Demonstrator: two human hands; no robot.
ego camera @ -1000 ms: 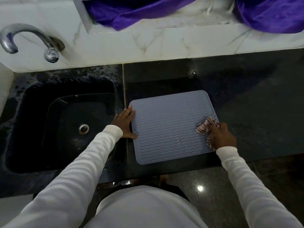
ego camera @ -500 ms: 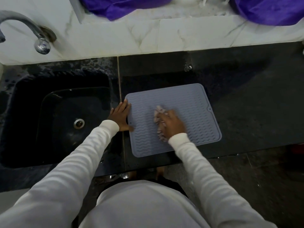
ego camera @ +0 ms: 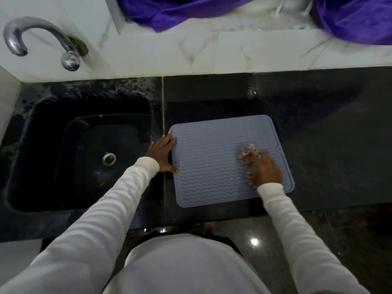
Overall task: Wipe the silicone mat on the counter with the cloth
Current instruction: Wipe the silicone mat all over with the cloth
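head view | steep downward (near-overhead) | close over counter point(ego camera: 318, 128)

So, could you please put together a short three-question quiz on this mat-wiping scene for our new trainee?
1. True or false: the left hand lies flat at the left edge of the silicone mat.
2. Which hand presses the cloth on the mat? A) left B) right C) both
3. Fill in: left of the mat, set into the dark counter, is a black ____ under the faucet.

Key:
1. True.
2. B, the right hand.
3. Sink.
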